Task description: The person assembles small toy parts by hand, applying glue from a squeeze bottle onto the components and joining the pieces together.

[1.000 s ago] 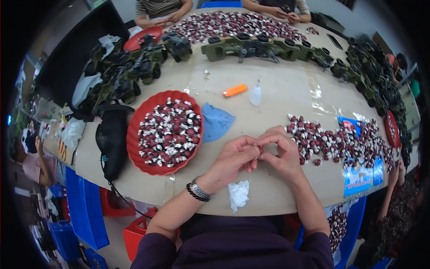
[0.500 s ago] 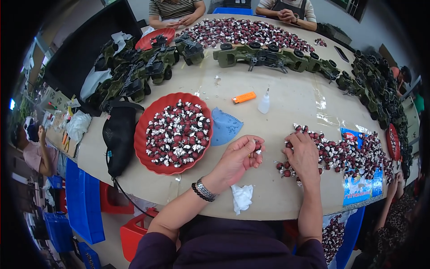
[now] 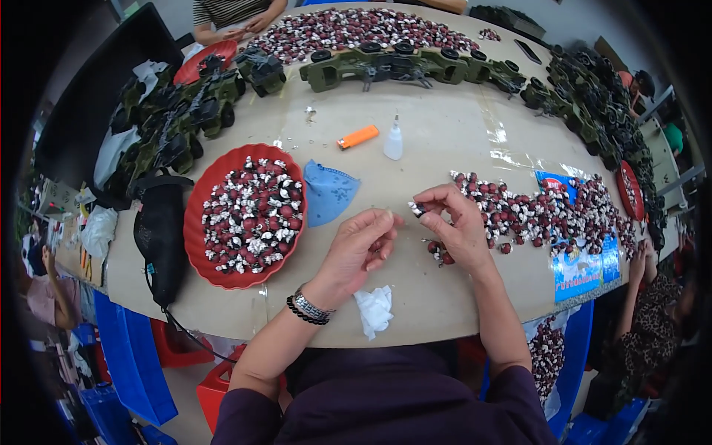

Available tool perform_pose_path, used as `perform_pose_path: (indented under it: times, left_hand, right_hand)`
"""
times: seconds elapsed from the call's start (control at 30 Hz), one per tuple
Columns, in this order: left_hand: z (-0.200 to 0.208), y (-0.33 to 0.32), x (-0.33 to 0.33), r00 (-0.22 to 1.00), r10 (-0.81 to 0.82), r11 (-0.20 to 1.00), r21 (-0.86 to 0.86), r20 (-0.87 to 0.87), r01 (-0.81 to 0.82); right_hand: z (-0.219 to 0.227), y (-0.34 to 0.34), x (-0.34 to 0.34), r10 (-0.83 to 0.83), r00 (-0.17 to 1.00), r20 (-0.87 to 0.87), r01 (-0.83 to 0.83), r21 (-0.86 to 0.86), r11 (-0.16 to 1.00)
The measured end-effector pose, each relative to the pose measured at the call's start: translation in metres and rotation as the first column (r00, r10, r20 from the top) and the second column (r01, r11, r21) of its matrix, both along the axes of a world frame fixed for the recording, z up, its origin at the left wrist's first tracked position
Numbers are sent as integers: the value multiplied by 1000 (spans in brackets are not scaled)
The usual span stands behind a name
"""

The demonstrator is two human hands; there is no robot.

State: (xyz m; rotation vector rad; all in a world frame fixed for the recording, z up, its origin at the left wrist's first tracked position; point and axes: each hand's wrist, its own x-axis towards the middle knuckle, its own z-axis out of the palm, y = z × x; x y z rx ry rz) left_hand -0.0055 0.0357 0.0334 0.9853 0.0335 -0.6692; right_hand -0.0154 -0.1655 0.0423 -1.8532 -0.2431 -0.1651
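Observation:
Between the thumb and fingers of my right hand (image 3: pixel 454 222) is a small dark-and-white piece (image 3: pixel 417 210), held just above the table. My left hand (image 3: pixel 362 248), with a watch and a dark bracelet on its wrist, faces it with thumb and fingertips pressed together; what they pinch, if anything, is hidden. Right of my right hand spreads a loose pile of small dark-red and white pieces (image 3: pixel 519 215). A red scalloped bowl (image 3: pixel 194 252), full of similar pieces, stands to the left of my left hand. Crumpled white tissue (image 3: pixel 374 311) lies near the table's front edge.
Beyond my hands lie a blue cloth (image 3: pixel 330 193), an orange lighter (image 3: pixel 358 137) and a small dropper bottle (image 3: pixel 394 141). Green toy vehicles (image 3: pixel 386 67) line the back and sides. A black pouch (image 3: pixel 159 245) sits left of the bowl. Other people sit around the table.
The small piece in my left fingers no longer shows there. My right hand has lifted off the pile toward my left and now holds a small piece. The whole view has shifted.

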Motion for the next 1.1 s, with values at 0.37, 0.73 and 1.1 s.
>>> perform_pose_path:
  times: [0.37, 0.73, 1.1]
  left_hand:
    - [-4, 1, -2, 991, -113, 986, -133, -72, 103]
    - [1, -4, -3, 987, -157, 968, -201, -18, 151]
    - [-4, -3, -5, 992, -124, 974, -190, 24, 126]
  right_hand:
    - [-3, 9, -3, 130, 894, 428, -27, -238, 971]
    - [1, 10, -6, 146, 950, 274, -111, -141, 984]
    - [-3, 14, -3, 102, 930, 353, -28, -207, 978]
